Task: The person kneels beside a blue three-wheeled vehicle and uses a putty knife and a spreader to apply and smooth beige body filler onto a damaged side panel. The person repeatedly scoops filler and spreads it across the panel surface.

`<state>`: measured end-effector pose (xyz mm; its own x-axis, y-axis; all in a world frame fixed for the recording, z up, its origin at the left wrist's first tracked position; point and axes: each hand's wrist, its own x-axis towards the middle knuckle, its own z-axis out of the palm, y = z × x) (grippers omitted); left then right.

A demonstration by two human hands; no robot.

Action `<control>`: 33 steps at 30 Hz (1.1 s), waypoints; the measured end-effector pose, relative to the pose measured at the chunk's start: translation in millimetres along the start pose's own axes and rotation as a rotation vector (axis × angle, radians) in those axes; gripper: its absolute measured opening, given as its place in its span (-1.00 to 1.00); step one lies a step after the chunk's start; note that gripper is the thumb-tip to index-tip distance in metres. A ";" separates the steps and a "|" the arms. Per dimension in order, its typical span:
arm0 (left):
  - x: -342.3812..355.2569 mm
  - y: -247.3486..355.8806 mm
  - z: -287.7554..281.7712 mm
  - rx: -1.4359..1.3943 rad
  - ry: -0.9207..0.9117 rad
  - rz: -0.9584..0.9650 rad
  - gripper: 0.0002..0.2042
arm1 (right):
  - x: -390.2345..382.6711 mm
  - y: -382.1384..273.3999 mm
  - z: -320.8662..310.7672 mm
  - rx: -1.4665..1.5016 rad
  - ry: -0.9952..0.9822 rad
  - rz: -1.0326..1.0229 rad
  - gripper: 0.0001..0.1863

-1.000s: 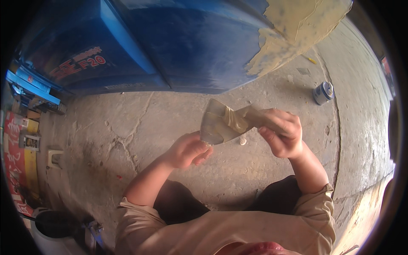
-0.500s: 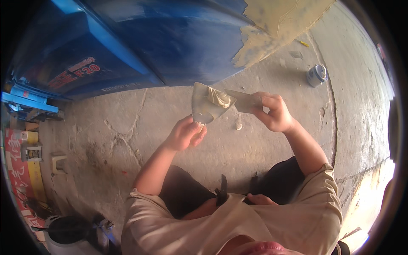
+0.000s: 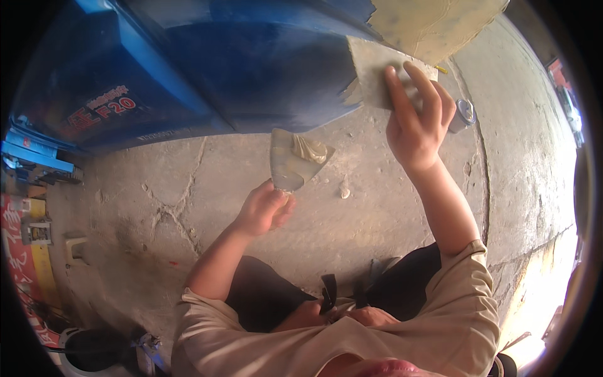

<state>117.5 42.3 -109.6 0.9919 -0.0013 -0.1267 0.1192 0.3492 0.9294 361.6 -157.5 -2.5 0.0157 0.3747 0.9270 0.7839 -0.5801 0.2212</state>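
My left hand is closed round the handle end of a putty knife, held above the floor. On its wide blade sits a lump of beige putty. My right hand grips a thin, flat rectangular spreader, fingers spread over its face. The spreader lies against the lower edge of a blue vehicle body panel, over part of its filler coat. Above it, a large beige filler patch covers the panel's end. The thumb's hold is partly hidden.
A small can stands on the cracked concrete floor beyond my right hand. Near it lies a thin yellow object. A putty blob is on the floor between my arms. A small stool stands at the left.
My right hand has carried the spreader away from the putty knife, up and right onto the panel. My left hand with the putty knife has shifted slightly left and down.
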 end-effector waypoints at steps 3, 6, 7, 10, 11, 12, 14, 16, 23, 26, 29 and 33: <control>-5.3 7.0 2.1 0.010 0.005 0.020 -0.71 | -8.1 -12.1 20.0 -0.065 0.007 -0.033 -0.41; -9.9 19.3 10.1 -0.015 0.020 0.033 -0.72 | -28.6 -23.9 33.0 -0.092 -0.002 -0.077 -0.44; -8.7 19.2 12.9 -0.028 0.007 0.046 -0.71 | -36.3 -27.1 36.3 -0.109 -0.008 -0.086 -0.45; -11.9 22.9 20.4 -0.024 -0.007 0.053 -0.68 | -57.6 -36.6 45.3 -0.087 -0.042 -0.123 -0.46; -12.5 27.6 21.6 0.008 -0.018 0.075 -0.66 | -61.9 -38.2 46.3 -0.077 -0.062 -0.135 -0.46; -12.1 33.1 22.3 0.039 -0.031 0.097 -0.64 | -65.9 -40.0 45.6 -0.018 -0.081 -0.152 -0.45; -7.7 43.3 17.0 0.102 -0.075 0.151 -0.60 | -73.7 -41.1 39.9 0.084 -0.162 -0.169 -0.45; 1.1 47.7 11.4 0.083 -0.099 0.160 -0.66 | -80.9 -35.6 29.1 0.142 -0.237 -0.256 -0.44; 5.3 18.8 12.1 0.001 -0.151 0.098 -0.57 | -78.1 -20.9 -33.2 0.745 -0.296 0.415 -0.63; 10.3 2.1 13.5 0.037 -0.203 0.049 -0.59 | -80.3 -27.7 -49.0 1.244 -0.195 0.852 -0.72; 13.1 0.3 16.0 0.039 -0.213 -0.009 -0.62 | -70.4 -28.3 -59.1 1.338 -0.250 0.681 -0.69; 14.5 -6.8 10.0 0.083 -0.176 0.012 -0.63 | -49.0 -27.5 -59.1 1.168 -0.398 0.110 -0.54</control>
<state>131.4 30.5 -114.3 0.9847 -0.1635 -0.0594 0.1029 0.2721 0.9567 302.6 -202.7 -36.2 0.1435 0.6767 0.7221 0.8470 0.2934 -0.4433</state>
